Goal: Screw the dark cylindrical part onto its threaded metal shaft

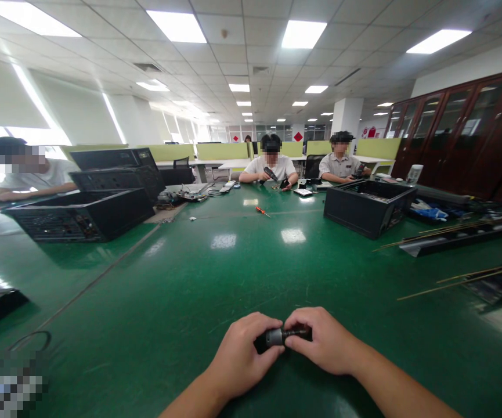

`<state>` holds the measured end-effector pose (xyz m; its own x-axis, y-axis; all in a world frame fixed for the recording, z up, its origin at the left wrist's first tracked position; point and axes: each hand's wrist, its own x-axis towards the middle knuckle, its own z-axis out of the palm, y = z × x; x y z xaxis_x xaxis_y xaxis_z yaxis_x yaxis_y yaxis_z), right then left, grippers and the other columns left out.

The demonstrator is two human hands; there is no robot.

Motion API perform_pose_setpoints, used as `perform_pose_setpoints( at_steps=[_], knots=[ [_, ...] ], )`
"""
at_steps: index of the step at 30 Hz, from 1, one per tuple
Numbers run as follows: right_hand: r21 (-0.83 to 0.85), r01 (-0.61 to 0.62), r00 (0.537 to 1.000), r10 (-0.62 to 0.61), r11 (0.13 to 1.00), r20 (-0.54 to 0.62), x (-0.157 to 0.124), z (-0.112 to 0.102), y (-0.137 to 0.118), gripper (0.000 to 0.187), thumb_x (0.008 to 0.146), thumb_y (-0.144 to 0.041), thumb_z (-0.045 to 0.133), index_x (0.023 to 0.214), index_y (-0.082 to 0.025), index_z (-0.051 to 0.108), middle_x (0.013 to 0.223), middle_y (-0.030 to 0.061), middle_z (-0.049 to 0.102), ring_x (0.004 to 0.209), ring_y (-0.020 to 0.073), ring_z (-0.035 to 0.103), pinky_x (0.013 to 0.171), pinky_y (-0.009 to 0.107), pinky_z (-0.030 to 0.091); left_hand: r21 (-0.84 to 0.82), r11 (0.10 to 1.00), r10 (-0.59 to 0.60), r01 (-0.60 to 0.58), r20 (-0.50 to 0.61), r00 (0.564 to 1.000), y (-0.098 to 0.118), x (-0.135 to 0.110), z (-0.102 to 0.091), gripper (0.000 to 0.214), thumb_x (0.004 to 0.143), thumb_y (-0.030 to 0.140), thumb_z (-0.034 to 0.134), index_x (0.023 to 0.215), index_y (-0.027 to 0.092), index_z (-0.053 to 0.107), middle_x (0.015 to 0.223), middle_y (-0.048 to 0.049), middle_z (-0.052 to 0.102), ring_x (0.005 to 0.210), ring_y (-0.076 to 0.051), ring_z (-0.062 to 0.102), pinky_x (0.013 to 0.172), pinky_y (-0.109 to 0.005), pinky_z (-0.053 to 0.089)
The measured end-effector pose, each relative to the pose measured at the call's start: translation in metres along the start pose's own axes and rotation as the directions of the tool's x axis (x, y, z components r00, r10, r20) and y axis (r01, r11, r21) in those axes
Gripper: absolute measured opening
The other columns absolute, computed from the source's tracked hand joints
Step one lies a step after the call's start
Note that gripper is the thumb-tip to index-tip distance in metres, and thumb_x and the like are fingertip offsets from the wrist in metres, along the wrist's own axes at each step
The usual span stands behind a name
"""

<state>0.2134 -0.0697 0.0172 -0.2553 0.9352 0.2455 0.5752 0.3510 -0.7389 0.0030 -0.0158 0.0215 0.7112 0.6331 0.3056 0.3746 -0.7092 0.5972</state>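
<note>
Low in the middle of the view, both hands meet over a small silver-and-black cylindrical part (274, 337) with a narrower dark shaft. My left hand (242, 352) is closed around the silver cylinder, thumb below and fingers above. The darker, brownish right end of the same part lies between the thumb and fingers of my right hand (322, 339). The part is held level, close to the green tabletop (251, 273). Fingers cover both of its ends, and its exact kind cannot be made out.
An orange-handled screwdriver (262, 211) lies farther up the table. Black computer cases stand at left (80, 217) and right (366, 209). Thin rods (451, 283) jut in from the right. A co-worker opposite (272, 168) holds a power drill (270, 173); others sit left and right.
</note>
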Motion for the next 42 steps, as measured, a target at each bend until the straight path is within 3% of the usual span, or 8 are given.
perform_pose_setpoints(
  at_steps=[42],
  knots=[
    [-0.011, -0.009, 1.0, 0.008, 1.0, -0.012, -0.0019, -0.001, -0.0004, 0.01, 0.084, -0.02, 0.066, 0.092, -0.022, 0.072, 0.085, -0.0005, 0.069, 0.079, 0.0155, 0.061, 0.073, 0.025, 0.042, 0.016, 1.0, -0.011, 0.011, -0.039, 0.999, -0.0022, -0.0014, 0.0003, 0.03, 0.076, 0.018, 0.073, 0.105, 0.025, 0.069, 0.096, -0.003, 0.074, 0.088, -0.021, 0.068, 0.081, -0.032, 0.052]
  ],
)
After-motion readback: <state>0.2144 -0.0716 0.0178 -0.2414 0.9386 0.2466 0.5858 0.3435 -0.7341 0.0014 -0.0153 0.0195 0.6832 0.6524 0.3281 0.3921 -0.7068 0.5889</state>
